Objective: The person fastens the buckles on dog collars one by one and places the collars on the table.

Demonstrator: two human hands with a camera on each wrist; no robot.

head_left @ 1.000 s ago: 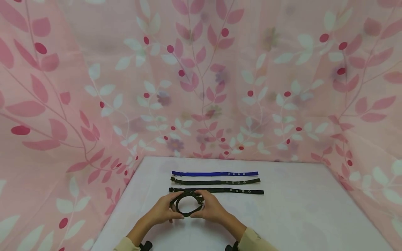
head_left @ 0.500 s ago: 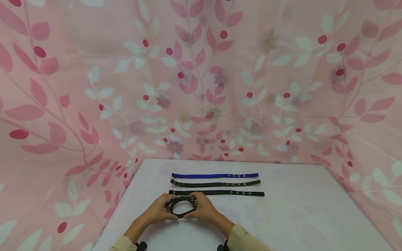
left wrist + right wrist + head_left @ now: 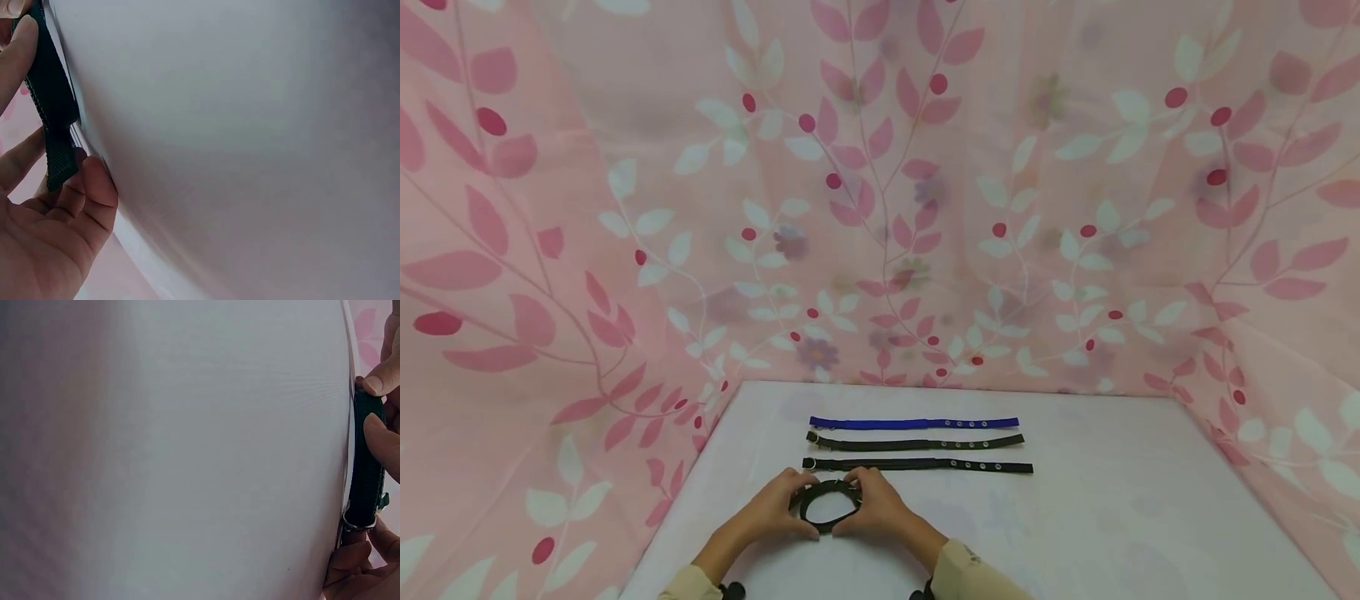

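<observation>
A dark green pet collar [image 3: 829,486] is closed into a loop near the front of the table. My left hand [image 3: 769,507] grips its left side, and my right hand [image 3: 882,507] grips its right side. Both thumbs meet the near edge of the loop. In the left wrist view the strap's loose end [image 3: 62,159] sticks out beside the fingers. A metal ring [image 3: 360,525] shows on the collar in the right wrist view. Behind the hands lie three collars stretched flat: a blue one [image 3: 880,424], an olive-green one [image 3: 880,445] and a black one [image 3: 887,464].
The white-covered table [image 3: 1112,500] extends well to the right of the hands. Pink leaf-patterned cloth [image 3: 887,208] walls it in at the back and on both sides. The black collar lies just beyond my fingertips.
Both hands have shifted slightly left and nearer to the body with the looped collar, still gripping it from both sides. The three flat collars stay in place.
</observation>
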